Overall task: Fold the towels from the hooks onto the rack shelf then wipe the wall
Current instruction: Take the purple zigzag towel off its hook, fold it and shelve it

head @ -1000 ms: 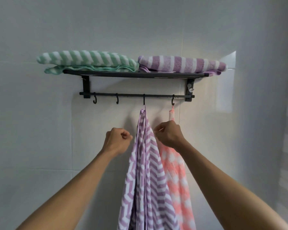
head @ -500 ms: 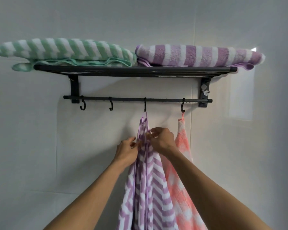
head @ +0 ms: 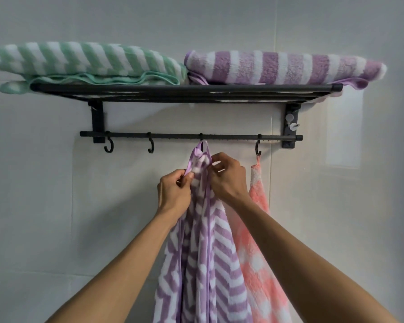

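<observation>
While hooked, purple towel (head: pixel 203 252); left hand (head: pixel 174 194) pinches; right hand (head: pixel 229 180) pinches

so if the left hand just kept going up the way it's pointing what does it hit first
Probably the hook rail, between the second hook and the third; the left hand already pinches the purple towel. Depth is unclear.

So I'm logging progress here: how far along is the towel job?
Done: a green striped towel and a purple striped towel lie folded on the rack shelf. In hand: the left hand and right hand pinch the purple chevron towel just below its hook. Left: the pink towel hangs on its hook; wall wiping isn't started.
</observation>
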`<state>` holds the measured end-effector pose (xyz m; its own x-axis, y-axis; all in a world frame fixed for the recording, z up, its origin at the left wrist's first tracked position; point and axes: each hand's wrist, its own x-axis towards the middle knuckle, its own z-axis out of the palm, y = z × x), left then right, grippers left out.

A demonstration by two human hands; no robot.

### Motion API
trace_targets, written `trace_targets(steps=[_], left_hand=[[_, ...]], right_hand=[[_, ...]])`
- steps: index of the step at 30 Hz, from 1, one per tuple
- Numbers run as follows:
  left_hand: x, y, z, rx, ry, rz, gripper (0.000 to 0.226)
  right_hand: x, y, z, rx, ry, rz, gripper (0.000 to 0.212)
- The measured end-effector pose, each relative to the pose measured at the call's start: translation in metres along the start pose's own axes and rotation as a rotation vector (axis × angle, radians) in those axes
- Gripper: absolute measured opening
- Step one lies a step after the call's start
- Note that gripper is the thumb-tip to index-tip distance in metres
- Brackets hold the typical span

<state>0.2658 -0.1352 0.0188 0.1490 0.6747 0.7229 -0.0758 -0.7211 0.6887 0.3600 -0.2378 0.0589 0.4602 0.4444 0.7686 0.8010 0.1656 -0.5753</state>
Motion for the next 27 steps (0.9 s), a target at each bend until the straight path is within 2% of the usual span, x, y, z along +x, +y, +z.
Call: trace_targets(steps=[3, 7, 11, 16, 19, 21, 23, 24, 26, 27], left_hand=[[-0.006, 0.006, -0.004, -0.04, 0.023, -0.004, 0.031], [-0.012, 0.006, -0.021, -0.063, 0.069, -0.086, 0.034], [-0.019, 0.007, -0.043, -0.049, 0.022, -0.149, 0.036], [-0.037, 0.011, -0.078, -0.051, 0.049, -0.218, 0.037], [-0.046, 0.014, -0.109, -0.072, 0.035, -0.28, 0.03], [-0.057, 0.021, -0.13, -0.153, -0.114, -0.32, 0.034], [-0.072, 0.034, -0.149, -0.123, -0.38, -0.319, 0.05], [-0.08, 0.041, -0.153, -0.079, -0.497, -0.305, 0.051], [-0.096, 0.049, -0.161, 0.012, -0.626, -0.3, 0.037], [-0.1, 0.05, -0.164, 0.061, -0.608, -0.288, 0.024]], right_hand=[[-0.001, -0.002, -0.002, 0.069, 0.009, 0.016, 0.011], [-0.005, 0.0, -0.008, 0.277, -0.082, 0.212, 0.008], [-0.021, -0.007, -0.015, 0.487, -0.19, 0.363, 0.013], [-0.048, -0.022, -0.01, 0.411, -0.152, 0.386, 0.011], [-0.064, -0.037, -0.015, 0.35, -0.216, 0.402, 0.012], [-0.078, -0.05, -0.017, 0.301, -0.287, 0.375, 0.01], [-0.094, -0.07, -0.015, 0.304, -0.348, 0.357, 0.01], [-0.1, -0.079, -0.012, 0.328, -0.375, 0.347, 0.011], [-0.114, -0.098, -0.004, 0.37, -0.415, 0.318, 0.011], [-0.12, -0.107, -0.004, 0.38, -0.42, 0.297, 0.011]])
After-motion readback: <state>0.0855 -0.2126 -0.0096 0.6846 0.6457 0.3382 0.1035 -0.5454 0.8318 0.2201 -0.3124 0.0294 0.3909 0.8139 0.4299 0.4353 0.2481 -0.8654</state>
